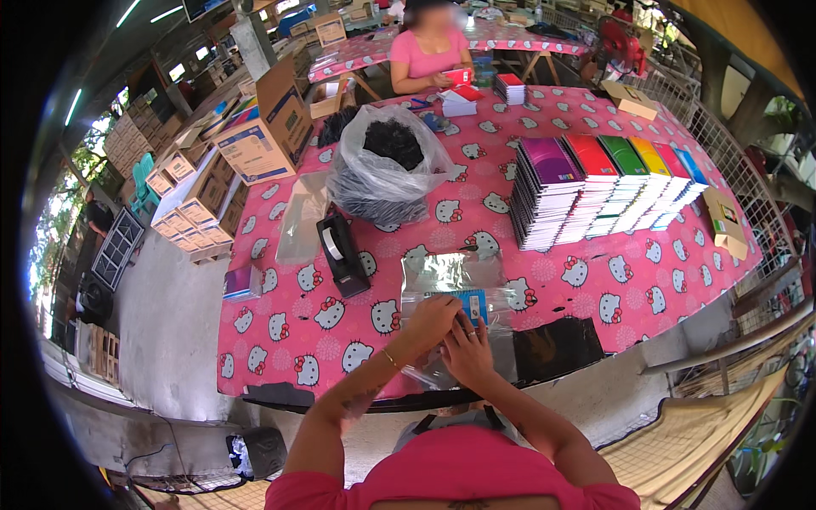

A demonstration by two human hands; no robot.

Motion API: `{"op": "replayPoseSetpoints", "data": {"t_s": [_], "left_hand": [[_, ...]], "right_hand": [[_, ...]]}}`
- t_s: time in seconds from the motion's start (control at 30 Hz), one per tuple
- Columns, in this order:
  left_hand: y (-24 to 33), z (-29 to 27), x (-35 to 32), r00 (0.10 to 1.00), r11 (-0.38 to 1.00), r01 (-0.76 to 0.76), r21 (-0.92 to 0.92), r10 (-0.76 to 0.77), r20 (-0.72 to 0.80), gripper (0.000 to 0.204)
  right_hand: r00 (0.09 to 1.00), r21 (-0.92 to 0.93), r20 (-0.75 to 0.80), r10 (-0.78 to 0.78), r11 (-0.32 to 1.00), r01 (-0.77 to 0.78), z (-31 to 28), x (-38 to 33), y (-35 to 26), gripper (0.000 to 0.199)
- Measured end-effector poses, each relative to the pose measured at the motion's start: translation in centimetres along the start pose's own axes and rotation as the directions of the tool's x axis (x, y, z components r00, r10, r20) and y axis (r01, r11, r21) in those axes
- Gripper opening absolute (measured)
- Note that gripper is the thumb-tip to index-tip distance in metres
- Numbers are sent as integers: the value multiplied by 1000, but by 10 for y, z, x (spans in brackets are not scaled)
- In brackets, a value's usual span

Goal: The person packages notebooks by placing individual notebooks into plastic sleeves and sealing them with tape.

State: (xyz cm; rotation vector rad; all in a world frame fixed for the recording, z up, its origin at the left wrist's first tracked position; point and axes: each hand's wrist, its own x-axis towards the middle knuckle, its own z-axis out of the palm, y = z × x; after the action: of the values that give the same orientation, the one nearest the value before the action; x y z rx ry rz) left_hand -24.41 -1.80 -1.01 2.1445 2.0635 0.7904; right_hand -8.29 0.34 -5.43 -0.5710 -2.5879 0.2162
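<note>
A blue spiral notebook [474, 308] lies in front of me among clear plastic bags [452, 270] at the table's near edge. My left hand [433, 321] is closed over the notebook's left side, fingers bent onto it and the plastic. Just below, my right hand [467, 352] has its fingers closed at the notebook's lower edge, a ring on one of them. The hands nearly touch, and they hide much of the cover. A black tape dispenser [342, 255] stands to the left of them.
Stacks of coloured spiral notebooks [548, 195] stand to the right. A plastic sack of black material [387, 170] sits beyond the dispenser. At far left are a purple notebook [242, 283] and cardboard boxes [263, 132]. Across the pink-covered table [476, 204], a person [432, 51] handles a red notebook.
</note>
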Motion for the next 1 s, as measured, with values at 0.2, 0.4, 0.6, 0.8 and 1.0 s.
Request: {"op": "replayPoseSetpoints", "data": {"t_s": [0.2,0.4,0.6,0.8,1.0], "left_hand": [[13,23,-18,983,982,136,-133,-150,-105,23],[19,5,-13,963,934,265,-240,-268,21,30],[24,39,-43,995,970,102,223,-103,-4,49],[46,31,-38,981,973,187,134,-177,-81,53],[26,17,-76,829,855,474,209,-354,-434,36]], "right_hand": [[998,5,53,19,1000,-19,9,-4,2,54],[963,465,95,251,845,-266,1,8,7,67],[980,204,-49,195,962,-181,-37,17,10,73],[982,-197,138,-129,968,155,-36,15,54,49],[974,-178,90,-208,959,222,-34,10,64,45]]}}
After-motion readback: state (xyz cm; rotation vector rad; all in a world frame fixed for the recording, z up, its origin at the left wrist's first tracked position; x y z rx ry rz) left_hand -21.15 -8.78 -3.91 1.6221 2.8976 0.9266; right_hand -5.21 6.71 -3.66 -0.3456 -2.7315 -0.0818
